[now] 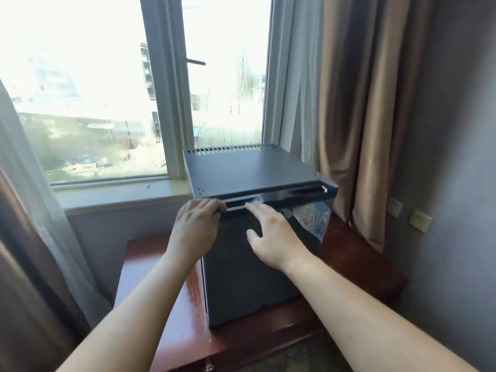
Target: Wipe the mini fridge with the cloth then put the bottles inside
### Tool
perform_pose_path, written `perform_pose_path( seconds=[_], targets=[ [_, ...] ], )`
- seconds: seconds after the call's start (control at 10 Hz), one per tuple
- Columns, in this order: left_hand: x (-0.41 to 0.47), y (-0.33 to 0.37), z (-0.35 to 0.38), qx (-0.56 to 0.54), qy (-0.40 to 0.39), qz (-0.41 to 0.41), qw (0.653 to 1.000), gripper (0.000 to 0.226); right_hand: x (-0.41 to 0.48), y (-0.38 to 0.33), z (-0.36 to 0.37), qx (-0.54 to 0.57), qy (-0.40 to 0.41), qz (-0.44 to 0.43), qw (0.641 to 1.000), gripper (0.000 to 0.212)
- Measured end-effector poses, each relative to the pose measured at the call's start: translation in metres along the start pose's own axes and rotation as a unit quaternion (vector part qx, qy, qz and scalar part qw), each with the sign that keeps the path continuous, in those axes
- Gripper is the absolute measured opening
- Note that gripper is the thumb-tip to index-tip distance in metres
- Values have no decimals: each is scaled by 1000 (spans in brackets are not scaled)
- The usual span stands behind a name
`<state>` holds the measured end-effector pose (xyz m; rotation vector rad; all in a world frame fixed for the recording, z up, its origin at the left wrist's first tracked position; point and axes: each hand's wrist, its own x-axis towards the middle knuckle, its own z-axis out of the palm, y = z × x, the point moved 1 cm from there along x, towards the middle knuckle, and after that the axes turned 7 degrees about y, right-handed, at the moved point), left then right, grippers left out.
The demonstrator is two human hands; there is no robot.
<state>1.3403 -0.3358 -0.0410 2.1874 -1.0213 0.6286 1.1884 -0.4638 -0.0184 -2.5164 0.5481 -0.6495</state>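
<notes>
Black mini fridge [241,277], left hand [197,224] on its door top.

Only legible bit afaict: "10" on a blue-white label [312,218] by the top right corner of the mini fridge [241,277] front. Chars next to it too blurry tbh.

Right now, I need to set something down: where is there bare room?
Bare: the mini fridge top, the table strip left of it, the window sill. Crowded: the door's top edge, where the left hand grips and the right hand reaches.
</notes>
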Motion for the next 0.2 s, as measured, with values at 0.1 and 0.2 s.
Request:
perform_pose_path(
  seconds=[0.1, 0.2],
  targets=[
    [-1, -3, -1, -21, 15, 2, 1000, 18, 15, 2, 1, -5, 4, 20, 1000, 54],
    [35, 11, -12, -123, -16, -46, 991, 12, 49, 3, -18, 70, 59, 87, 992, 34]
  ],
)
